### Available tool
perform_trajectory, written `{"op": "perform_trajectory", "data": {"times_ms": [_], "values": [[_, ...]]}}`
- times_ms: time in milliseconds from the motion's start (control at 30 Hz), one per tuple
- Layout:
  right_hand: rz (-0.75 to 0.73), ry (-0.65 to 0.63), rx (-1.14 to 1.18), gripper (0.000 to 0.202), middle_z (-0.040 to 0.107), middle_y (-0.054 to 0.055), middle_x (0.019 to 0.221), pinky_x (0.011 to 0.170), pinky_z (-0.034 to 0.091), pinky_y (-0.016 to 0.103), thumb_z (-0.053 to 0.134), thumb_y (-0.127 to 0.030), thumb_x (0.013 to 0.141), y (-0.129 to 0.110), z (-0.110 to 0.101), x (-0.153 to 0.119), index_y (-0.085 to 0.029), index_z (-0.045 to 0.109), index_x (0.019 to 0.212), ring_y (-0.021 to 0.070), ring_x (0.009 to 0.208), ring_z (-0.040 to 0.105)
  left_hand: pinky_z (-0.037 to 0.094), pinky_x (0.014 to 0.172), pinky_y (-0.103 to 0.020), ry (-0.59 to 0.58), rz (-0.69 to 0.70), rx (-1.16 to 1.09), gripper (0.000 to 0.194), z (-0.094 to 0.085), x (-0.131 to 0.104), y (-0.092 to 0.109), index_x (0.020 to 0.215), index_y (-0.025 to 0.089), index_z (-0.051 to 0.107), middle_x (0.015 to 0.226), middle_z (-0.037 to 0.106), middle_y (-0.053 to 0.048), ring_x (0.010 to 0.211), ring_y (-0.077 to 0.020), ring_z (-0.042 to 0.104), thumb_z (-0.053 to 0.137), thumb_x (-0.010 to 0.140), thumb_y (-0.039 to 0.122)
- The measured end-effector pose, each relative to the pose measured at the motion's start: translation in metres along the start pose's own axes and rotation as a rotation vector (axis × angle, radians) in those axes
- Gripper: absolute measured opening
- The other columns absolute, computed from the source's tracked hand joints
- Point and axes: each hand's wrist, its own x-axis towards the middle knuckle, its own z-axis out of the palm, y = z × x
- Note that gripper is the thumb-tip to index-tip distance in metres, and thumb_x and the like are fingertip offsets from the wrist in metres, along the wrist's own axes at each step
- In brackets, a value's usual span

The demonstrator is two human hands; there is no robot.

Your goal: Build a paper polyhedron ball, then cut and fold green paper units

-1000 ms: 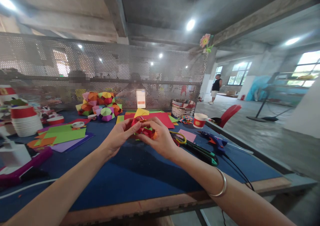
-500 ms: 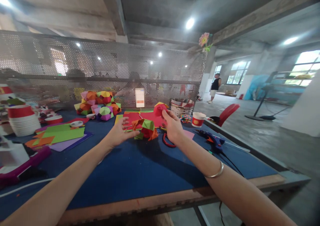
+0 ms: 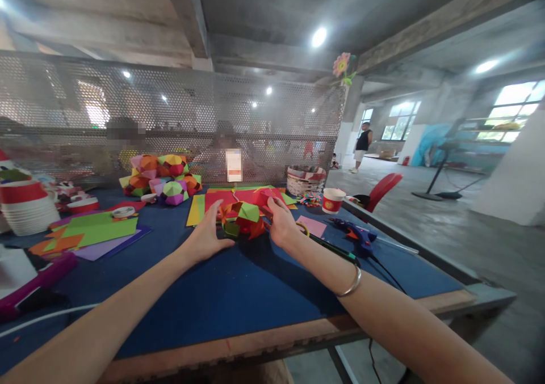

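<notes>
A folded paper piece (image 3: pixel 247 215) in green, orange and red stands on the blue table, between my two hands. My left hand (image 3: pixel 207 237) is beside its left side, with thumb and fingers spread apart. My right hand (image 3: pixel 281 222) pinches a red folded paper piece (image 3: pixel 263 196) just above and right of it. Behind them lie red and yellow paper sheets (image 3: pixel 216 198). A pink sheet (image 3: pixel 312 227) shows right of my right hand.
Finished paper balls (image 3: pixel 174 193) are heaped at the back left, near green sheets (image 3: pixel 100 228) and stacked cups (image 3: pixel 29 209). On the right are a basket (image 3: pixel 304 182), a paper cup (image 3: pixel 332 201) and a blue glue gun (image 3: pixel 360 236). A person (image 3: pixel 363 146) stands far off.
My right hand has lowered the red piece toward the multicoloured one. My left hand has its fingers raised more upright beside it. The view has shifted slightly to the right.
</notes>
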Motion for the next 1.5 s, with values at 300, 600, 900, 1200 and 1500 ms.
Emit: {"op": "perform_trajectory", "data": {"times_ms": [300,600,900,1200,1500], "values": [[0.026,-0.045,0.075,0.013,0.072,-0.005,0.074,0.059,0.054,0.026,0.071,-0.026,0.079,0.010,0.008,-0.001,-0.027,0.058,0.080,0.0167,0.068,0.069,0.040,0.115,-0.062,-0.055,0.105,0.018,0.110,0.005,0.008,-0.016,0.157,0.023,0.024,0.153,0.046,-0.021,0.138,-0.0401,0.051,0.083,0.065,0.025],[0.144,-0.086,0.029,0.004,0.074,-0.002,0.081,0.060,0.056,0.030,0.064,-0.028,0.089,-0.009,0.004,0.000,-0.026,0.060,0.088,0.0164,0.066,0.068,0.053,0.102,-0.050,-0.060,-0.129,-0.282,0.094,-0.001,0.014,0.016,0.146,0.022,0.038,0.137,0.061,-0.017,0.117,-0.0301,0.068,0.085,0.065,0.035],[0.199,-0.097,-0.071,0.006,0.070,0.000,0.078,0.057,0.054,0.029,0.065,-0.025,0.089,-0.018,0.000,-0.009,-0.023,0.064,0.083,0.0149,0.060,0.064,0.058,0.067,-0.029,-0.062,-0.516,-0.384,0.063,-0.022,-0.001,0.059,0.122,0.020,0.062,0.104,0.075,-0.009,0.081,-0.0187,0.072,0.086,0.068,0.042],[0.044,0.005,-0.095,0.011,0.068,-0.003,0.076,0.050,0.041,0.018,0.068,-0.022,0.088,-0.026,0.000,-0.003,-0.021,0.060,0.080,0.0095,0.063,0.059,0.060,0.077,-0.037,-0.059,-0.501,-0.214,0.078,-0.021,-0.004,0.042,0.129,0.023,0.060,0.127,0.068,-0.016,0.108,-0.0313,0.070,0.088,0.060,0.047],[0.003,-0.257,-0.036,0.031,0.067,-0.004,0.069,0.053,0.046,0.021,0.074,-0.004,0.064,-0.047,0.005,-0.012,-0.023,0.067,0.087,0.0110,0.061,0.059,0.050,0.104,-0.050,-0.013,-0.341,-0.199,0.103,-0.012,-0.003,0.039,0.147,0.020,0.043,0.159,0.039,-0.022,0.130,-0.0378,0.058,0.090,0.059,0.046]]}}
